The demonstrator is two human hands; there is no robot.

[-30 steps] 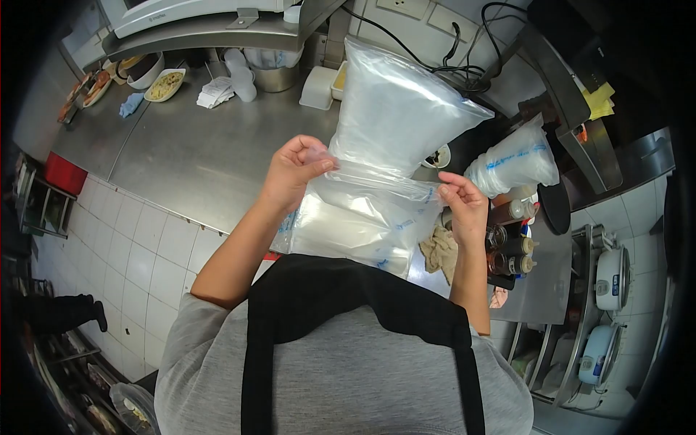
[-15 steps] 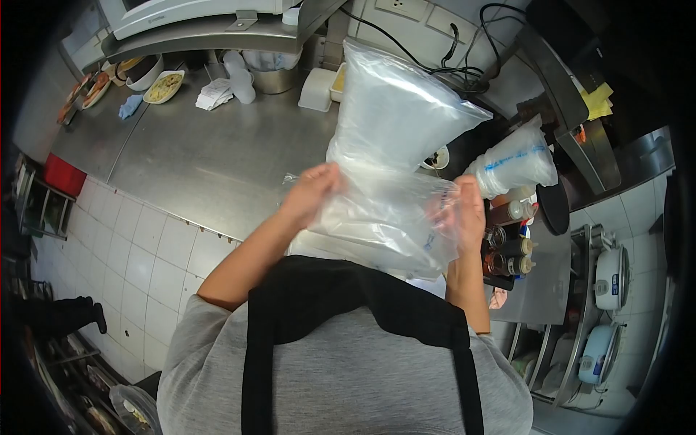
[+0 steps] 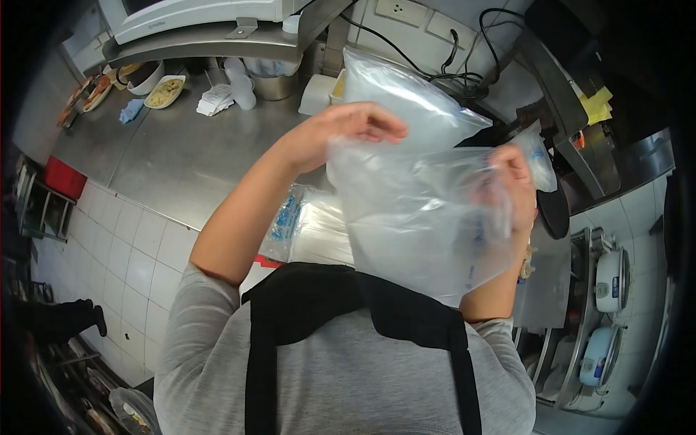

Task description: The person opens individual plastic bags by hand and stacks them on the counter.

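A clear plastic bag (image 3: 420, 210) hangs in front of my chest, tilted and slightly blurred. My right hand (image 3: 512, 177) grips its upper right corner, partly seen through the plastic. Above the bag's upper left edge, my left hand (image 3: 362, 123) has its fingers curled, and whether it holds any plastic is hidden. Behind the hands stands a large filled-looking clear bag (image 3: 406, 90). Under the raised bag, to the left, lies a pack of flat clear bags (image 3: 319, 228) with blue print on its wrapper.
A steel counter (image 3: 167, 156) holds a dish of food (image 3: 165, 92), a blue cloth (image 3: 131, 111), white papers (image 3: 215, 100) and a metal pot (image 3: 274, 85). Another plastic bag (image 3: 538, 159) stands at the right. A person's dark-clothed leg (image 3: 65, 317) shows at the far left.
The clear bag has come up off the pack and moved right with my right hand. My left hand has risen and moved right, over the bag's upper edge.
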